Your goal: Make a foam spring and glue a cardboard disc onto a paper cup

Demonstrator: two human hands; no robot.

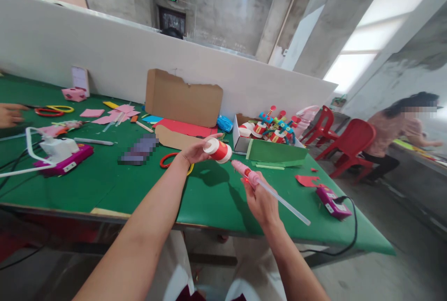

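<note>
My left hand [196,152] is closed around a small paper cup [220,150], white with a red band, tilted on its side above the green table. In my right hand [261,201] is a pink glue gun [246,170], with a long clear glue stick [289,207] coming out of its back end. The gun's nozzle points at the cup, close to its lower right rim; whether the two touch I cannot tell. Scissors with red and yellow handles [167,160] lie partly hidden behind my left hand.
An open box [240,139] holds cups and colourful spring figures. Purple power strips [333,203] sit at both sides. Cardboard [185,98] leans on the white partition [115,44]. Another person's hand [10,115] is at far left; a person [394,128] sits at right beyond red chairs [354,142].
</note>
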